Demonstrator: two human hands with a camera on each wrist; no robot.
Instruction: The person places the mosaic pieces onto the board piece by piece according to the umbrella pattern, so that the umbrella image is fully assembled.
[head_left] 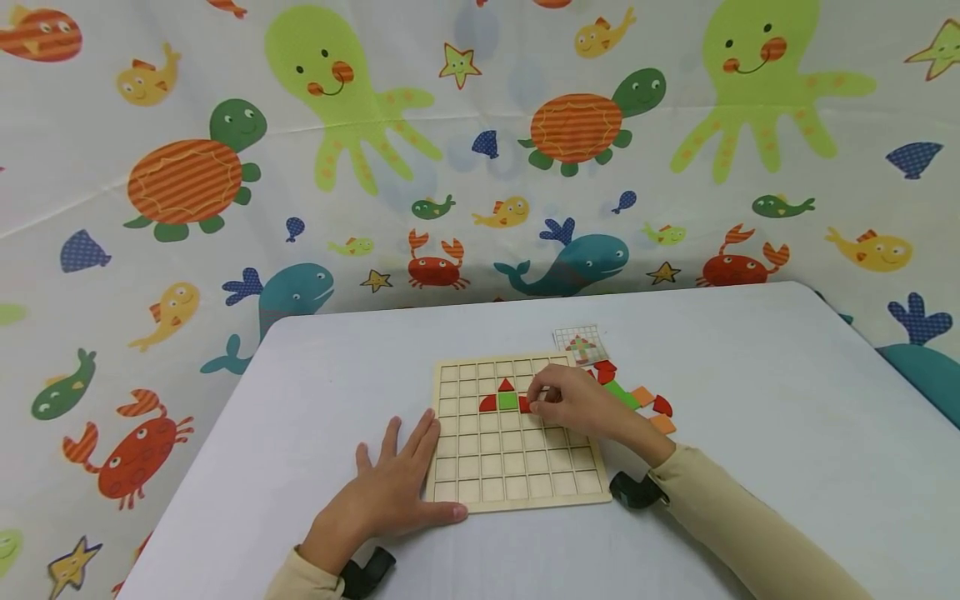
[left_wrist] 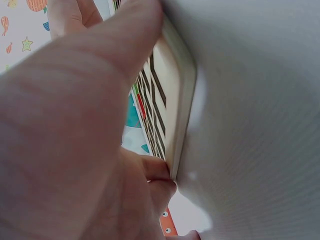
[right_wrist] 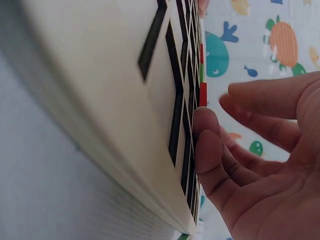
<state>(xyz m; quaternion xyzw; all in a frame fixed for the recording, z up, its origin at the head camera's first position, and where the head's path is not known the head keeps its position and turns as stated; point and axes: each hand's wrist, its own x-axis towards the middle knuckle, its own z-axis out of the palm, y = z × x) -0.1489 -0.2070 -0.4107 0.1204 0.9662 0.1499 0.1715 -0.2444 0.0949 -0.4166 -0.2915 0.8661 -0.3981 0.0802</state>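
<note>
A square wooden grid board (head_left: 521, 496) lies on the white table. In its cells are a red triangle (head_left: 506, 385), a green square (head_left: 507, 401) below it and a red quarter-circle (head_left: 488, 403) to the left. Right of the green square lies another red piece (head_left: 524, 404), its outline partly hidden; my right hand (head_left: 573, 400) holds it at the fingertips. Its red edge (right_wrist: 203, 94) shows just beyond those fingertips in the right wrist view. My left hand (head_left: 397, 487) rests at the board's left side, fingers spread, thumb on the near-left corner.
A small pattern card (head_left: 581, 343) lies by the board's far-right corner. Loose pieces are scattered to the right, among them a green piece (head_left: 621, 393), an orange piece (head_left: 642, 396) and a red quarter-circle (head_left: 662, 406). A sea-animal curtain (head_left: 465, 100) hangs behind the table.
</note>
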